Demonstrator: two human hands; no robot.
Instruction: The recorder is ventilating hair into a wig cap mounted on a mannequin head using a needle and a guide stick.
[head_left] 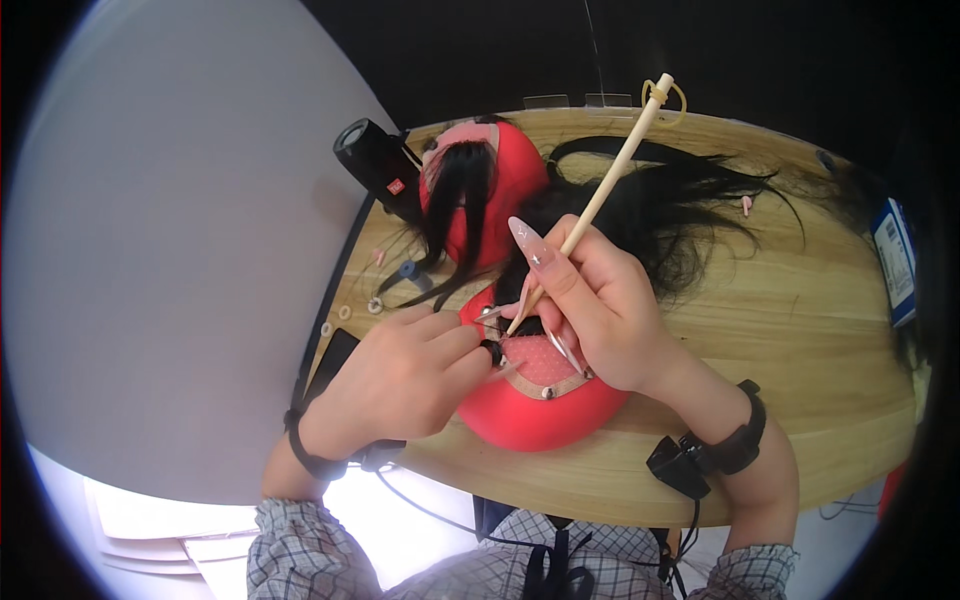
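Note:
A red rounded head form (545, 428) lies before me on the wooden table. Pinned over it is a pink mesh wig cap piece (545, 360) with a beige edge band, black hair along its far side. My right hand (610, 310) is closed round a slim wooden-handled tool (618, 165), tilted with its lower end at the mesh; a rubber band loops its top. Close against the mesh's left edge, my left hand (415, 370) has its fingers pinched together. A small black thing (491, 352) is at its fingertips; what they hold is too small to make out.
Beyond stands a second red head form (505, 190) with black hair, beside a black cylindrical speaker (378, 165). Long black hair (660, 210) spreads across the table. Small rings (345, 312) lie at left; a blue-white box (893, 262) stands at the right edge.

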